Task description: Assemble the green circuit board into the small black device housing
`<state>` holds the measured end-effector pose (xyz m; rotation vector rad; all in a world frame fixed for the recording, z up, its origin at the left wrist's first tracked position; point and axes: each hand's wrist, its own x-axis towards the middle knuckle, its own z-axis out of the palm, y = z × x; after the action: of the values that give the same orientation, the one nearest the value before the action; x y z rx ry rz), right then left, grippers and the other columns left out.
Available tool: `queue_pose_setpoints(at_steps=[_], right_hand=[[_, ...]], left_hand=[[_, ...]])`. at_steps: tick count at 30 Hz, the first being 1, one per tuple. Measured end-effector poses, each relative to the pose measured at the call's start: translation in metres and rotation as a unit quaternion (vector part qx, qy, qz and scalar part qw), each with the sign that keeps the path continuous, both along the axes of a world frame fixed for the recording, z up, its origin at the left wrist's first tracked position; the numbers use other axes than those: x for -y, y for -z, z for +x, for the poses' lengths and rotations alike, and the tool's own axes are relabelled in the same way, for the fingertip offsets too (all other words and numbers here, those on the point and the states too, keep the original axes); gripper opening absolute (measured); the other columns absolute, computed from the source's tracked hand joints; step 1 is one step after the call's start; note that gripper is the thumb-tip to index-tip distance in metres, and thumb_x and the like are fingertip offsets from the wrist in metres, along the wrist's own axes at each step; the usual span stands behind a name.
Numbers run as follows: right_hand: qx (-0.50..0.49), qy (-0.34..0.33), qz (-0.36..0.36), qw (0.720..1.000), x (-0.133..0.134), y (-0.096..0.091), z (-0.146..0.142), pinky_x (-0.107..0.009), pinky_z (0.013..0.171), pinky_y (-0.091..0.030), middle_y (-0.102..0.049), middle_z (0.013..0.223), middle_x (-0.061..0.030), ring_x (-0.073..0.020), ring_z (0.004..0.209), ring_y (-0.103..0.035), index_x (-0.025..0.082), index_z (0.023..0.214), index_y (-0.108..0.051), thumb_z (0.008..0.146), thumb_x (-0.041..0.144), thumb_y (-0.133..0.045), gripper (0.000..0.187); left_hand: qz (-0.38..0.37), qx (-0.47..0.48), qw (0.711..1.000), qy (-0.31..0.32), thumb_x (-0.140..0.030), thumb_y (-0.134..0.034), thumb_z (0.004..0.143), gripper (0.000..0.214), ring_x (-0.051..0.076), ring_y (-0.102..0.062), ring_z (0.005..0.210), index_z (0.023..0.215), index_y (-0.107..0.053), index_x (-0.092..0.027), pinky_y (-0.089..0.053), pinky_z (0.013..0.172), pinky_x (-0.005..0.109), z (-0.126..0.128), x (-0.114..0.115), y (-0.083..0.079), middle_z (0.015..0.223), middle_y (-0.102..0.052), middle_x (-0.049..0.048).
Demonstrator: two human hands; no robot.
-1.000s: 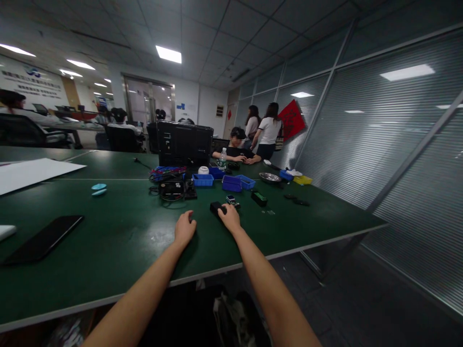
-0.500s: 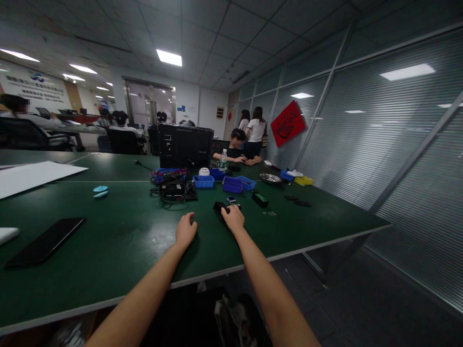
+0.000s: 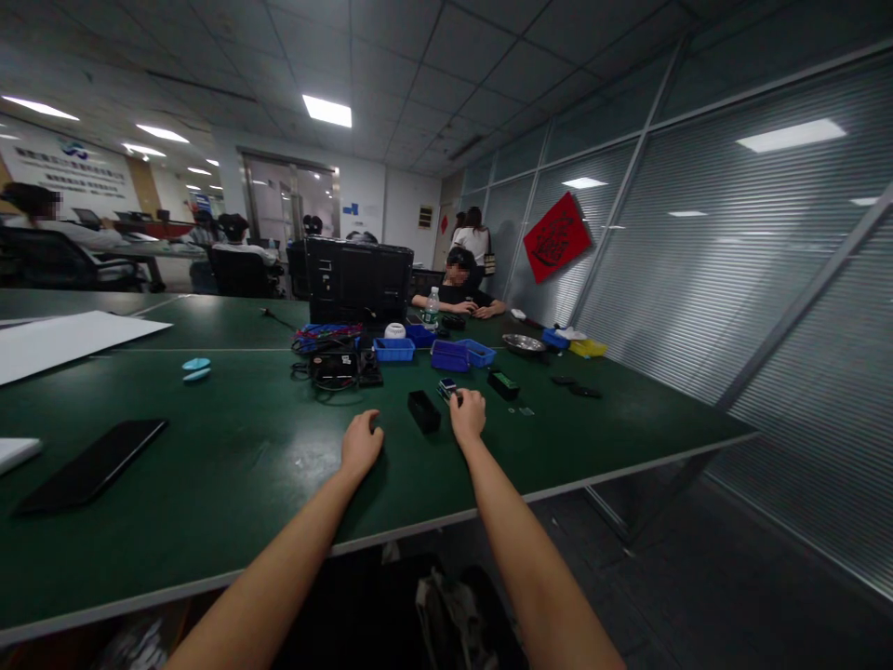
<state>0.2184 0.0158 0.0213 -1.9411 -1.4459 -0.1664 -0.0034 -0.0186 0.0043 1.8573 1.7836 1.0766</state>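
My left hand (image 3: 361, 445) rests on the green table (image 3: 230, 465) with its fingers curled under; nothing shows in it. To its right, my right hand (image 3: 467, 415) reaches forward, its fingers closed at a small blue-and-silver device (image 3: 446, 387). A small black box (image 3: 423, 410) stands free on the table between my two hands, just left of my right hand. A black-and-green block (image 3: 503, 383) lies a little right of the device.
Blue bins (image 3: 453, 354), a tangle of cables with a black unit (image 3: 333, 368), a monitor's back (image 3: 358, 280) and a metal dish (image 3: 523, 343) lie farther off. A black phone (image 3: 90, 463) lies left. A seated person (image 3: 457, 288) is across the table. A glass wall is right.
My right hand has left the black box and moved right and forward to the small device. My left hand has stayed put. Two people at the back have walked away.
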Motion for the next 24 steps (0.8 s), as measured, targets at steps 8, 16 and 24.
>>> queue_pose_setpoints(at_steps=[8, 16, 24], right_hand=[[-0.040, -0.031, -0.058, 0.997, -0.020, 0.013, 0.017, -0.026, 0.085, -0.035, -0.053, 0.106, -0.0085, -0.0200, 0.098, -0.049, 0.022, 0.115, -0.052, 0.078, 0.028, -0.048, 0.038], [-0.097, -0.020, -0.049, 0.994, -0.020, 0.014, 0.022, -0.025, 0.078, -0.037, -0.058, 0.103, -0.0070, -0.0191, 0.095, -0.052, 0.022, 0.112, -0.054, 0.079, 0.036, -0.044, 0.037], [-0.094, 0.044, -0.011, 0.995, -0.021, 0.014, 0.030, -0.033, 0.083, -0.032, -0.060, 0.095, -0.0153, -0.0261, 0.095, -0.051, 0.013, 0.095, -0.063, 0.083, 0.043, -0.035, 0.043]], left_hand=[[0.013, -0.016, 1.000, 0.003, -0.017, -0.044, 0.073, 0.038, 0.017, -0.056, 0.092, 0.110, -0.053, -0.015, -0.042, 0.085, 0.029, -0.001, 0.000, 0.000, 0.105, -0.058, 0.0080], [0.019, -0.025, 1.000, 0.001, -0.017, -0.044, 0.073, 0.038, 0.016, -0.056, 0.090, 0.109, -0.054, -0.016, -0.041, 0.084, 0.028, -0.002, -0.001, 0.002, 0.103, -0.058, 0.0076], [0.021, -0.024, 0.999, 0.000, -0.017, -0.044, 0.072, 0.037, 0.016, -0.056, 0.088, 0.108, -0.055, -0.016, -0.041, 0.084, 0.028, -0.001, -0.001, 0.001, 0.101, -0.058, 0.0075]])
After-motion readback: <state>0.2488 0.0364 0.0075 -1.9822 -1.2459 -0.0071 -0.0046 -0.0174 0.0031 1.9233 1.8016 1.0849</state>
